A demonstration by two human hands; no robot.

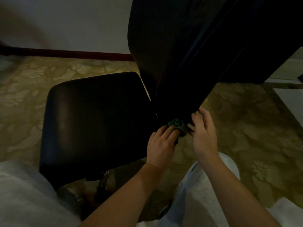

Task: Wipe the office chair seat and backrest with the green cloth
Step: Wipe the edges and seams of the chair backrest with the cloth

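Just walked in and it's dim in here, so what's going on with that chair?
A person is cleaning it. The left hand grips a bunched green cloth against the bottom of the backrest, close to where it meets the seat. The right hand holds the backrest's lower edge just beside the cloth.

The seat point(95, 118) surface is open from above and from the left. The backrest point(180, 54) stands along its right side and blocks that approach; a narrow gap separates the two. The left hand point(159, 145), green cloth point(177, 126) and right hand point(205, 138) crowd the backrest's lower end. The carpet point(254, 136) to the right lies open.
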